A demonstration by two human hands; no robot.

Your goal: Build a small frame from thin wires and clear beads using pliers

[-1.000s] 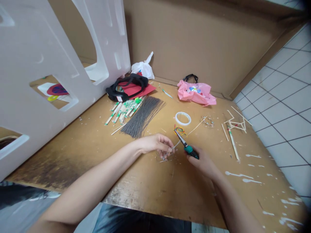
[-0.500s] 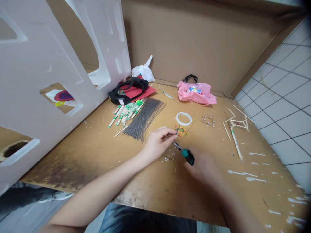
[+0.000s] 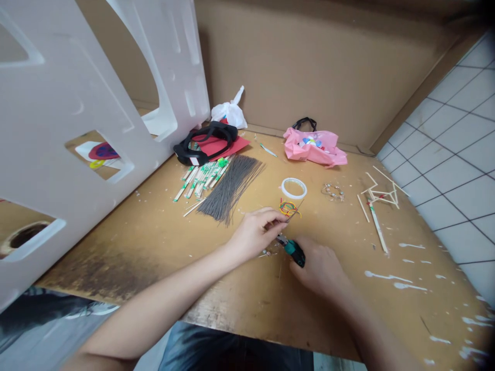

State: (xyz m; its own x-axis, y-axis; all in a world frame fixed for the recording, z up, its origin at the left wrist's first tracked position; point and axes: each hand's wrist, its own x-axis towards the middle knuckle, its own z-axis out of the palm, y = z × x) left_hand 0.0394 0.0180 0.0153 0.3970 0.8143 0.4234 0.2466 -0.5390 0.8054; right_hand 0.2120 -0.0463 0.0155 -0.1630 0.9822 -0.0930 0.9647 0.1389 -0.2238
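Observation:
My left hand (image 3: pixel 260 228) pinches a thin dark wire (image 3: pixel 297 210) between thumb and fingers, above the middle of the table. In my right hand (image 3: pixel 319 263) are pliers (image 3: pixel 293 251) with green-and-black handles, their metal jaws just below my left fingertips. Whether the jaws touch the wire I cannot tell. Small bead-like bits (image 3: pixel 266 252) lie partly hidden beneath the hands. Just beyond my fingers are coiled red, yellow and green strings (image 3: pixel 288 207) and a white tape roll (image 3: pixel 294 188). A bundle of dark wires (image 3: pixel 231 188) lies to the left.
Wrapped chopsticks (image 3: pixel 200 178), a black head strap (image 3: pixel 207 144) and red paper are at back left, beside a white plastic panel (image 3: pixel 96 103). A pink bag (image 3: pixel 315 147) sits at the back. Toward the right are a beaded wire ring (image 3: pixel 333 192) and a stick frame (image 3: pixel 382 197).
Both hands have shifted slightly. The wire in my left hand now points up and to the right, and the pliers have moved a little left and down, closer under my left fingertips.

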